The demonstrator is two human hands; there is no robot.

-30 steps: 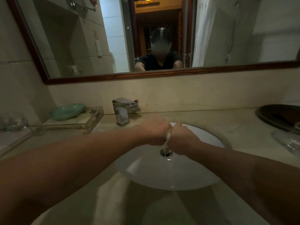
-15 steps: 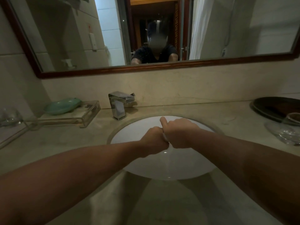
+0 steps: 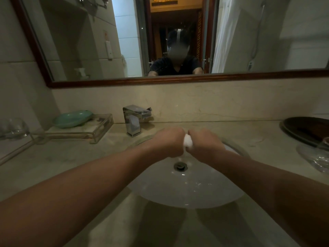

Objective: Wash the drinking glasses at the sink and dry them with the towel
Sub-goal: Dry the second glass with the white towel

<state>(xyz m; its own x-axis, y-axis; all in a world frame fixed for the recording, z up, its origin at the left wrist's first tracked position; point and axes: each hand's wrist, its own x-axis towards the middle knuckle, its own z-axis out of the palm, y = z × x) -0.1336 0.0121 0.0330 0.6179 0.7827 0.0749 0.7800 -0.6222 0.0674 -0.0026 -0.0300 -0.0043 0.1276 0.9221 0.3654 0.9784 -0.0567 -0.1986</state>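
Fists meet at frame centre, over the far half of the sink basin. Left hand and right hand are each curled tight round one end of a small white towel; only a bunched knot of cloth shows between the knuckles. From my feed I read both as closed grips on it, knuckles nearly touching. I cannot tell whether the cloth is twisted.

Below the hands: drain in the basin floor, with droplets glinting on the white bowl right of it.

Just above left of the hands: square chrome faucet on the stone counter.

Further left: green soap dish resting on a clear tray.

Far left edge: one drinking glass, upright, blurred, well apart from the hands.

Right edge: dark oval tray, and just below it more clear glassware on the counter. Too blurred to say how it lies.

Upper frame: wood-framed mirror, reflecting the person at the counter.
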